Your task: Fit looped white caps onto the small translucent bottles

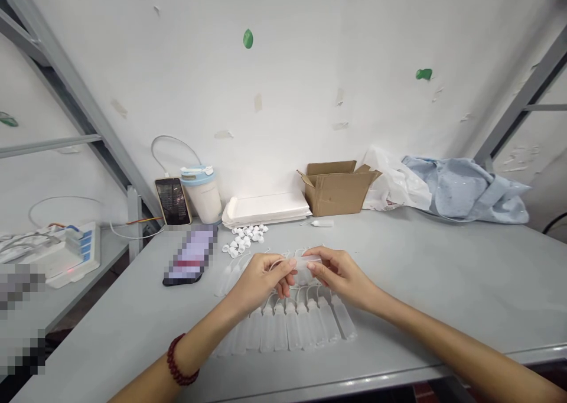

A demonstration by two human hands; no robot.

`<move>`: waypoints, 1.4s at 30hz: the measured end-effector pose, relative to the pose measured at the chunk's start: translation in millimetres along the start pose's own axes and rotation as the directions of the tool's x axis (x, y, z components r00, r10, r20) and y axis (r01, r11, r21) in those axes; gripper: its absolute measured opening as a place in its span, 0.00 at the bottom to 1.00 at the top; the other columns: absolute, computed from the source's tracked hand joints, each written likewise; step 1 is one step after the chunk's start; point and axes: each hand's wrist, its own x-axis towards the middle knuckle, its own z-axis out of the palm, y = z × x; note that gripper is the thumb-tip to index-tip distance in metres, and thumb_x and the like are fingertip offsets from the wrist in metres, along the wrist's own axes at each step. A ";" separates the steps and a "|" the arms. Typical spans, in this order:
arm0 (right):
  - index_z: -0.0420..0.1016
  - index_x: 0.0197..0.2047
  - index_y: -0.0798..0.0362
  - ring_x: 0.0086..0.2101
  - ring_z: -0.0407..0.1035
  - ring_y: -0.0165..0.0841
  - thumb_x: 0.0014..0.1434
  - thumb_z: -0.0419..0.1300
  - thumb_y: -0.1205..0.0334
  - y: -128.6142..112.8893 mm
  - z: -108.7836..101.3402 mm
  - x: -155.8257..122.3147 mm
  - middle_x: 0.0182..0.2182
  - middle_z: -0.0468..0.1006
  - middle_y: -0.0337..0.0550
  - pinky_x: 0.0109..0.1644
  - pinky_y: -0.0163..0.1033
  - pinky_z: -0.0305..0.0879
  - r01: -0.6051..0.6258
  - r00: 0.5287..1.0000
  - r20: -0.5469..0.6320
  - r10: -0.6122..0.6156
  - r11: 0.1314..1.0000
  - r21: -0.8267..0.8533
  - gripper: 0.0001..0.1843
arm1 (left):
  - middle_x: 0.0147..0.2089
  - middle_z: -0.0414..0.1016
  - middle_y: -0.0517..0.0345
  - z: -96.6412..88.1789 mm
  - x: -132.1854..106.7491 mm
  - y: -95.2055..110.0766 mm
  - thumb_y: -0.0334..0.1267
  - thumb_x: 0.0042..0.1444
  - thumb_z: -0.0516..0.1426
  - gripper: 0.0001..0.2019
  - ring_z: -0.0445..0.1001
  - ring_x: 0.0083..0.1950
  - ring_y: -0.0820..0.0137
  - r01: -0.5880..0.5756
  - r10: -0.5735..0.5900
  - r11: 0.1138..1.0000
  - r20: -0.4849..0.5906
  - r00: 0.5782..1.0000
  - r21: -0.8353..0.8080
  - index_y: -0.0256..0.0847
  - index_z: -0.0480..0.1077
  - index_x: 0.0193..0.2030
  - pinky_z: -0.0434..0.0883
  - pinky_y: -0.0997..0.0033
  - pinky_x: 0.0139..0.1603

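Observation:
Between my two hands lies a small translucent plastic bottle [306, 262], held level above the table. My left hand [266, 276] pinches its left end, where a thin white tube curves past the fingers. The fingers of my right hand [339, 273] close on its right end. Below my hands a row of similar bottles [291, 329] lies side by side, thin white tubes at their necks. A second row behind is partly hidden by my hands. Small white caps [239, 244] form a loose pile beyond my left hand.
A phone [192, 255] lies at the left; another phone [172, 201] leans by a cup [201, 196]. Along the wall are a white stack [268, 208], a cardboard box [339, 193], a white plastic bag [394, 181] and blue cloth [465, 187]. One bottle [322, 223] lies near the box.

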 end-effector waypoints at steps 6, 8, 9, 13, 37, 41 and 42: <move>0.71 0.37 0.57 0.16 0.51 0.24 0.60 0.50 0.47 -0.1 -1.2 -0.4 0.15 0.57 0.31 0.19 0.31 0.47 -0.031 0.999 0.038 0.030 0.999 0.017 0.21 | 0.25 0.72 0.58 3.3 -4.3 -5.6 0.38 0.52 0.58 0.07 0.69 0.28 0.71 -0.209 0.247 0.940 -0.116 0.962 0.268 0.38 0.75 0.30 0.66 0.73 0.31; 0.71 0.36 0.58 0.16 0.51 0.23 0.59 0.50 0.47 -3.3 -2.0 -0.2 0.14 0.57 0.31 0.19 0.31 0.48 -0.070 0.996 0.060 0.067 0.996 0.051 0.21 | 0.28 0.74 0.57 4.1 -4.6 -8.1 0.36 0.51 0.58 0.05 0.69 0.29 0.70 -0.270 0.345 0.890 -0.156 0.926 0.368 0.39 0.76 0.33 0.66 0.73 0.32; 0.70 0.36 0.59 0.15 0.51 0.23 0.59 0.50 0.47 -4.8 -2.2 -0.2 0.14 0.57 0.30 0.19 0.31 0.48 -0.079 0.995 0.063 0.075 0.995 0.066 0.21 | 0.29 0.75 0.57 4.1 -4.5 -8.7 0.35 0.51 0.59 0.06 0.70 0.30 0.70 -0.278 0.363 0.878 -0.164 0.917 0.389 0.40 0.76 0.34 0.66 0.72 0.33; 0.70 0.39 0.59 0.15 0.52 0.23 0.59 0.51 0.48 -7.2 -1.8 -0.4 0.14 0.58 0.30 0.19 0.30 0.49 -0.057 0.997 0.061 0.051 0.993 0.106 0.21 | 0.28 0.75 0.56 2.7 -4.0 -4.1 0.41 0.51 0.59 0.11 0.71 0.29 0.69 -0.175 0.208 0.953 -0.114 0.972 0.247 0.37 0.75 0.38 0.68 0.72 0.32; 0.57 0.25 0.52 0.14 0.49 0.22 0.61 0.46 0.46 -0.2 -0.3 -2.8 0.13 0.55 0.28 0.18 0.30 0.47 -0.012 0.995 0.095 0.004 0.996 0.084 0.21 | 0.22 0.66 0.60 2.5 -11.7 -4.3 0.33 0.59 0.52 0.08 0.62 0.24 0.74 -0.493 0.565 0.627 0.083 0.821 0.604 0.35 0.70 0.31 0.60 0.75 0.27; 0.52 0.23 0.51 0.12 0.46 0.21 0.58 0.49 0.42 -1.4 -1.0 -0.7 0.13 0.53 0.26 0.15 0.29 0.45 -0.119 0.984 0.154 0.086 0.968 0.221 0.23 | 0.28 0.69 0.57 -1.6 -8.7 -10.0 0.32 0.60 0.51 0.08 0.64 0.28 0.73 -0.565 0.619 0.520 0.173 0.766 0.641 0.35 0.69 0.43 0.61 0.75 0.29; 0.53 0.23 0.51 0.12 0.46 0.21 0.58 0.49 0.42 -1.4 -1.1 -0.2 0.13 0.52 0.26 0.15 0.29 0.45 -0.139 0.982 0.161 0.102 0.960 0.242 0.23 | 0.28 0.69 0.56 -2.2 -7.9 -9.6 0.33 0.60 0.51 0.08 0.65 0.29 0.73 -0.545 0.593 0.539 0.171 0.787 0.642 0.35 0.69 0.42 0.61 0.75 0.30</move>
